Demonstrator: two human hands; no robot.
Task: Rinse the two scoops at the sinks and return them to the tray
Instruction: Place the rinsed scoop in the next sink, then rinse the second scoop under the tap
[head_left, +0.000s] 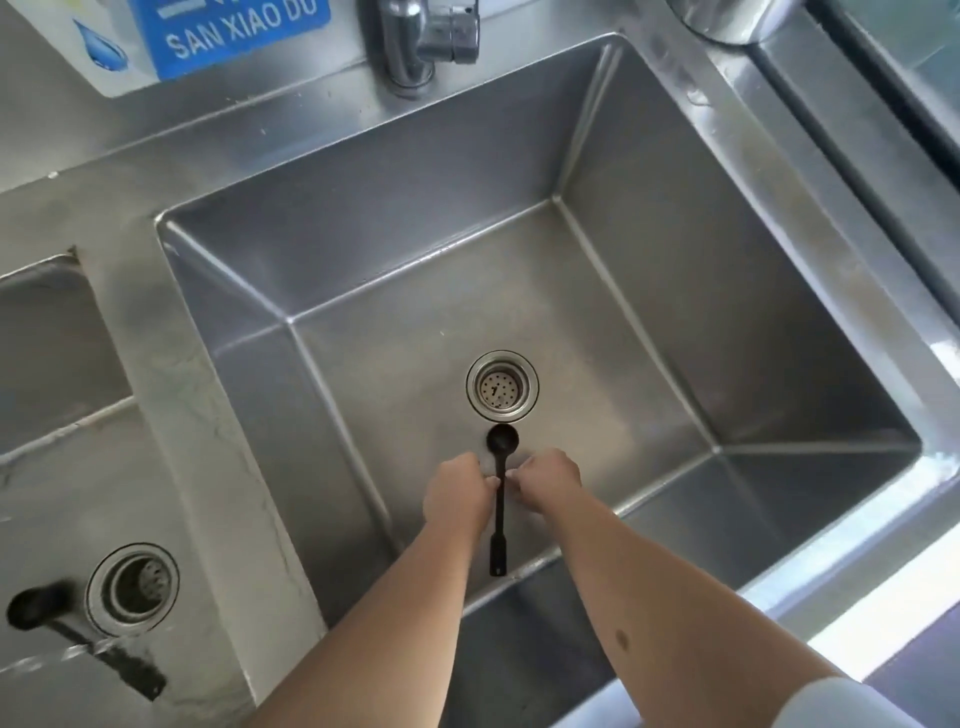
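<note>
We look down into a deep, square stainless-steel sink basin (649, 291) with brushed, flat walls that slope to a level floor. A round perforated drain strainer (502, 385) sits in that floor, ringed by a polished flange.

Both hands work one black long-handled scoop (498, 499) low in the basin, just this side of the strainer. The scoop has a small round bowl, a thin straight shaft and a wider flat tab at its near end. The left hand (457, 493) is curled, fingertips pinching the shaft from the left; the right hand (548, 480) is likewise curled, fingertips on the shaft from the right. The bowl points toward the strainer — near it, though we cannot tell whether the scoop touches the floor.

A second black scoop (78, 631) lies in the adjoining sink basin (57, 364) at left, its round bowl beside that basin's drain (132, 588), its flat handle angled toward the lower edge. It appears blurred — a streak of water crosses its shaft.

A chrome faucet base (423, 39) stands on the rear ledge, beside a white bottle with a blue label (208, 31) reading "SAN XIAO DU".
</note>
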